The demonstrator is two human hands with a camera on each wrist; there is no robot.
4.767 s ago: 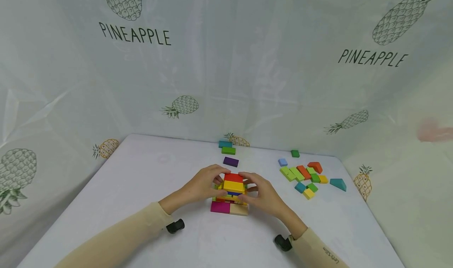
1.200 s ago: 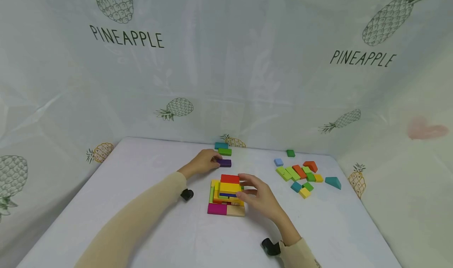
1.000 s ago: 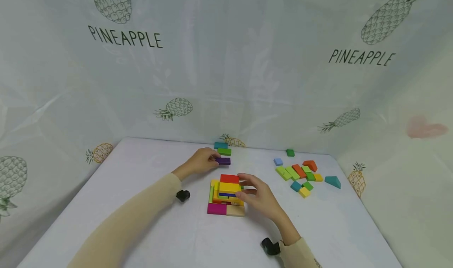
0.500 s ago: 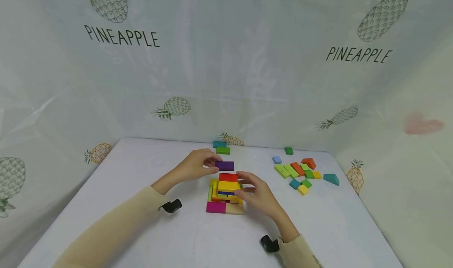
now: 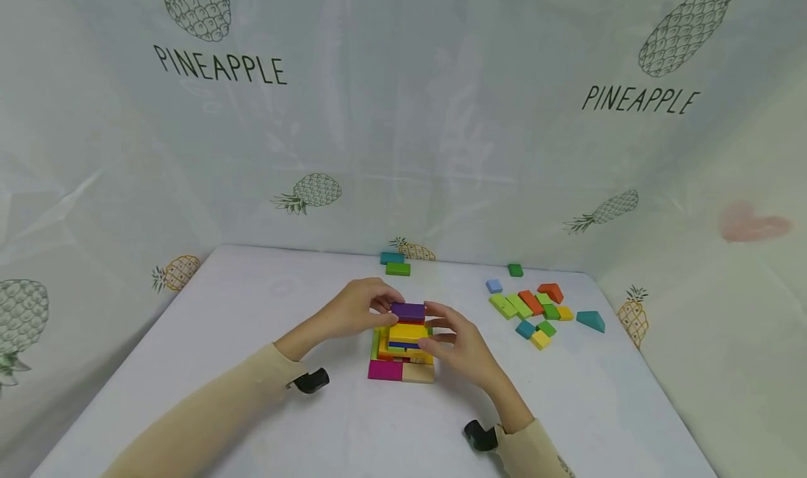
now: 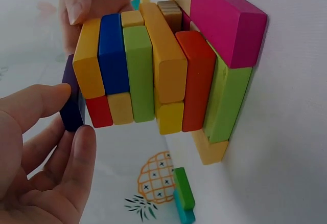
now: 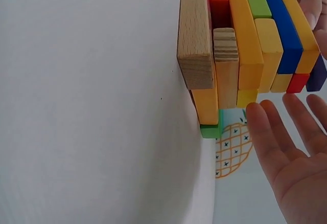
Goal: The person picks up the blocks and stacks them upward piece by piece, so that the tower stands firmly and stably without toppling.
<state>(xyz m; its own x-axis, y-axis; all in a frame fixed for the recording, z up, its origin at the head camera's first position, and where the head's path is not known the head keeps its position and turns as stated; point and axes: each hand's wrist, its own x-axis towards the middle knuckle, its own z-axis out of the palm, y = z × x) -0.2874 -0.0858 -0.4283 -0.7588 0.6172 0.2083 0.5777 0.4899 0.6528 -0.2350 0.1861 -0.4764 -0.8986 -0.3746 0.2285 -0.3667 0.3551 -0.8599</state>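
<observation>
The person wears long tan sleeves [image 5: 208,408]. A small black thing [image 5: 312,380], round like a tube, sits by each cuff [image 5: 281,367]. The right sleeve [image 5: 529,453] has a dark mark [image 5: 565,466], maybe letters.

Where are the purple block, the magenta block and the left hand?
Purple block [image 5: 408,311]: head view, top face.
Magenta block [image 6: 215,22]: left wrist view, broad face.
Left hand [image 5: 353,312]: head view, back of hand.

You face a white table [image 5: 580,401] set vs. a pale, creased backdrop sheet [image 5: 441,113] w/ pineapple prints [image 5: 323,190], "PINEAPPLE" lettering [image 5: 221,65] upper L & R, pink heart shape [image 5: 750,223] far R.
</observation>
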